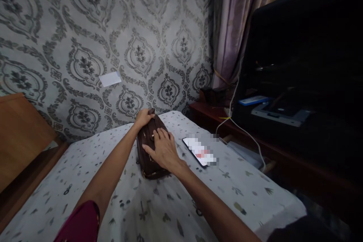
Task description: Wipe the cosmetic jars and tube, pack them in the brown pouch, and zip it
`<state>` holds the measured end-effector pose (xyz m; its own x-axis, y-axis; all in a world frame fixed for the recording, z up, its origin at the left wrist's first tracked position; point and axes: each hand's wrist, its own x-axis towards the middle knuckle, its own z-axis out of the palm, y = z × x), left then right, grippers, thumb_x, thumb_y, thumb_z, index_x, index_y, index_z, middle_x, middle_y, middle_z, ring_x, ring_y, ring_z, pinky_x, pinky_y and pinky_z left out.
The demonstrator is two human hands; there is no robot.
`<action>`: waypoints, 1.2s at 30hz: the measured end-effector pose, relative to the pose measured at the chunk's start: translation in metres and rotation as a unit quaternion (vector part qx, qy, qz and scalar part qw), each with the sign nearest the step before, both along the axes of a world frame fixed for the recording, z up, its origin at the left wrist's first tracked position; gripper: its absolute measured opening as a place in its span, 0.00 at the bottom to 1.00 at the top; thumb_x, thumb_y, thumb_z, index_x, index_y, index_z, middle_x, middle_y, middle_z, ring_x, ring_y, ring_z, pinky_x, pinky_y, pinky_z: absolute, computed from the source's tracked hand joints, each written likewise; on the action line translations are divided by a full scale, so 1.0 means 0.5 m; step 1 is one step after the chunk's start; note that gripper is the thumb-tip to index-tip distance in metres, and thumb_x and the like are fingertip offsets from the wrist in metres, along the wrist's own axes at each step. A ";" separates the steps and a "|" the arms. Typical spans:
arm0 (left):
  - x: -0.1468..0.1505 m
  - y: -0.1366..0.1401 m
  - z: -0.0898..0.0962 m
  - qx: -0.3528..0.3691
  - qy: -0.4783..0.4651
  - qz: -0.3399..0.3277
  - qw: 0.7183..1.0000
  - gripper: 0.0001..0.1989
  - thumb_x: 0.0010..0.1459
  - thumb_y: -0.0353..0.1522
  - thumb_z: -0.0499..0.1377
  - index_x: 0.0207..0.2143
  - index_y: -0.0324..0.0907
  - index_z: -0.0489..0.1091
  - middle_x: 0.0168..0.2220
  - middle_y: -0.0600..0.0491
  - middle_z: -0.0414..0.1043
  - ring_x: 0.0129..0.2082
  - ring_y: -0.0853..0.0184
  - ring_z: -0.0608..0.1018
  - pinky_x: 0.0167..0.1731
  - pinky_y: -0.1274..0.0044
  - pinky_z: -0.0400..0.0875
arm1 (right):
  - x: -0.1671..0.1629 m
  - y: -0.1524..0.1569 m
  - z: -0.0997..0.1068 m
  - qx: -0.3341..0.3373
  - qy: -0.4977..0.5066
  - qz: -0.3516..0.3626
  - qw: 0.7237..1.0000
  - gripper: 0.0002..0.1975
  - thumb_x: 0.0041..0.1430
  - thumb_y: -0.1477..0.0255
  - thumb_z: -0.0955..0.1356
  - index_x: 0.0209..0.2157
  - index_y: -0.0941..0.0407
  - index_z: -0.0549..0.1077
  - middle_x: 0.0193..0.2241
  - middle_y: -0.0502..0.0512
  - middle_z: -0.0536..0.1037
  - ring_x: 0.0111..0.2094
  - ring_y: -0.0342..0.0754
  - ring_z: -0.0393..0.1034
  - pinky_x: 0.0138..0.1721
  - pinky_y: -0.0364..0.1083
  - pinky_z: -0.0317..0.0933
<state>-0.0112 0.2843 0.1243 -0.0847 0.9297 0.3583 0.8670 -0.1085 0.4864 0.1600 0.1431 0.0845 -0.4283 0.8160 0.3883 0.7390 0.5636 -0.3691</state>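
A dark brown handbag (149,168) with gold-coloured metal fittings lies on a white cloth (113,204) printed with small plants. My left hand (144,117) is closed around its far end, with some of the fingers hidden behind the edge. Across the bag's upper face rests my right hand (163,149), thumb apart from the fingers. Its fingertips touch the bag close to a small metal fitting. To the right of the bag is a phone (195,149) with a lit screen, partly blurred out.
Patterned wallpaper (153,38) rises behind, with a white card (110,79) on it. A large black screen (292,53) stands at right on a reddish-brown table (204,111), white cables (249,130) hanging down. A wooden board (22,136) is at left; a purple curtain (235,19) hangs behind.
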 end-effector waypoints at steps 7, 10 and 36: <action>0.004 -0.007 -0.014 -0.021 -0.101 -0.051 0.993 0.12 0.49 0.37 0.61 0.20 0.41 0.64 0.18 0.59 0.60 0.21 0.71 0.64 0.24 0.78 0.57 | -0.005 0.000 -0.006 0.010 -0.004 -0.005 1.000 0.38 0.67 0.50 0.59 0.64 0.67 0.62 0.65 0.72 0.63 0.67 0.61 0.52 0.66 0.60 0.43; -0.005 -0.010 -0.011 -0.033 -0.122 -0.079 0.989 0.12 0.48 0.39 0.62 0.21 0.41 0.66 0.19 0.59 0.62 0.21 0.71 0.65 0.24 0.78 0.59 | -0.006 -0.001 -0.006 0.012 -0.007 -0.007 1.000 0.38 0.67 0.51 0.59 0.64 0.68 0.62 0.65 0.72 0.63 0.68 0.61 0.51 0.66 0.60 0.42; -0.111 -0.065 -0.008 0.007 -0.158 -0.007 0.987 0.11 0.45 0.37 0.61 0.17 0.41 0.66 0.15 0.60 0.58 0.21 0.71 0.62 0.24 0.78 0.55 | 0.007 -0.005 -0.002 0.023 -0.008 0.041 0.999 0.23 0.69 0.56 0.59 0.62 0.42 0.66 0.66 0.56 0.63 0.68 0.63 0.50 0.63 0.65 0.46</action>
<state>-0.0667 0.2519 0.1206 -0.1808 0.9266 0.3298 0.6705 -0.1292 0.7306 0.1633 0.1404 0.0834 -0.5001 0.7588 0.4172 0.6953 0.6391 -0.3289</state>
